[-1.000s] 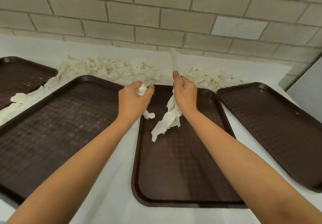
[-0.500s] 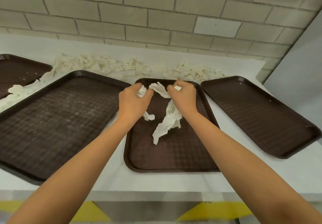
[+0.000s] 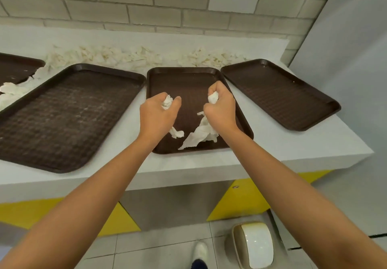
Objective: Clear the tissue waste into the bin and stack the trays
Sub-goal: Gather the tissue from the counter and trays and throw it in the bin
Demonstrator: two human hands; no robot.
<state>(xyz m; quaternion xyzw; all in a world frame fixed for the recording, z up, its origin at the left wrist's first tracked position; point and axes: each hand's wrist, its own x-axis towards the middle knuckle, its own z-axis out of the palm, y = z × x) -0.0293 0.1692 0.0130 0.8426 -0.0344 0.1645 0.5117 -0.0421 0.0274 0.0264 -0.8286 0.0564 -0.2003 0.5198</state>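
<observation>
Clutching tissue (image 3: 201, 134), left hand (image 3: 157, 115) and right hand (image 3: 222, 109) over middle tray (image 3: 188, 80), tissue heap (image 3: 125, 56) behind, bin (image 3: 253, 245) on floor (image 3: 157, 241).

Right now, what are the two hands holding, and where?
Left hand grips a small tissue wad in its fist; right hand grips a longer tissue by its upper end.

Most of the counter (image 3: 272, 155) is covered by trays (image 3: 280, 92); its back strip is choked by tissue scraps (image 3: 129, 56), while the bin (image 3: 254, 245) is left unobstructed below.
</observation>
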